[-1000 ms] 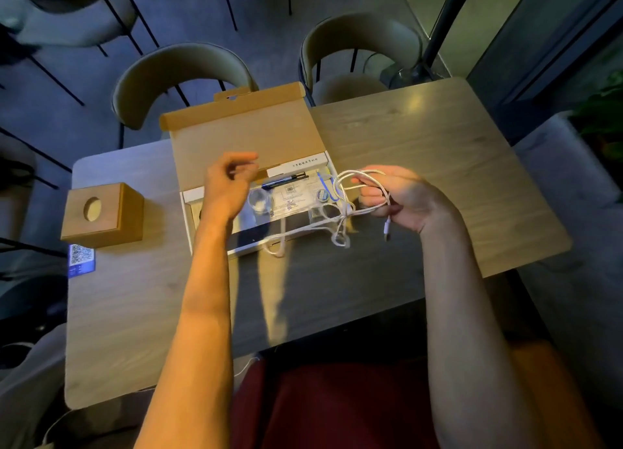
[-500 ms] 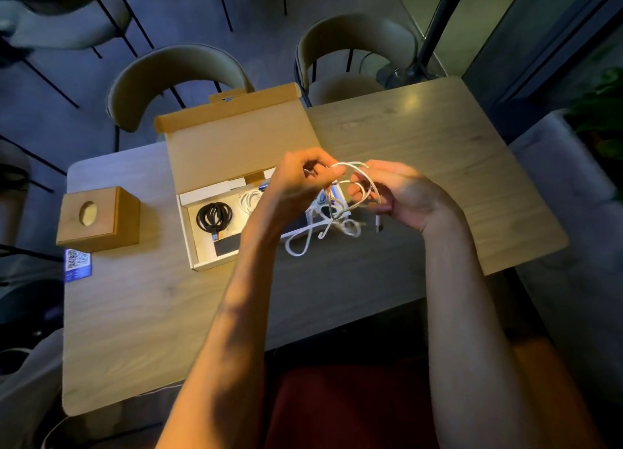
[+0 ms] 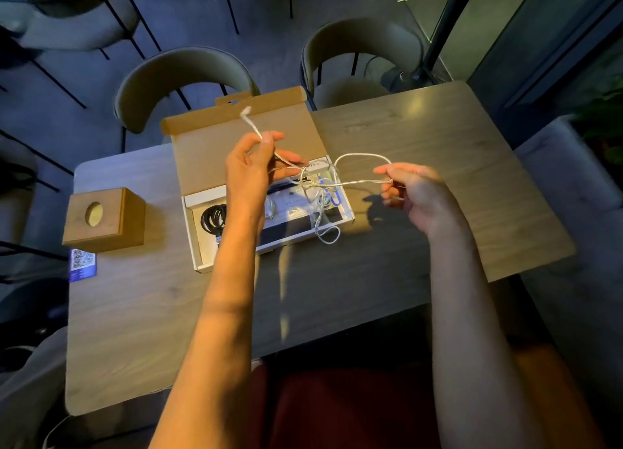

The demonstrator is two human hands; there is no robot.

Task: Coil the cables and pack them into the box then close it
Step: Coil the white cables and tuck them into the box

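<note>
The person's left grip (image 3: 254, 168) is raised above the open box (image 3: 193, 243), thumb and forefinger pinching the white cable (image 3: 358, 154) a little below one end, so that the plug (image 3: 245, 112) sticks up and away in front of the raised lid (image 3: 209, 145). The right grip (image 3: 419, 192) is held to the right of the box, above the bench (image 3: 421, 125), with its fingers curled round a loose loop of the same cable. Between the two grips the cable crosses itself in a slack tangle over the right part of the box, and one low loop (image 3: 328, 237) droops past the box's near edge towards the bench. The box lies near the far side of the bench with its lid folded back. In its left compartment sits a coiled black cable (image 3: 213, 217); the right part holds pale sheets and small items too blurred to tell apart. At the left of the bench stands a wooden block (image 3: 104, 219) with a round hole, and just in front of it lies a card with a QR code (image 3: 82, 263). Two chairs (image 3: 183, 74) stand beyond the bench.
</note>
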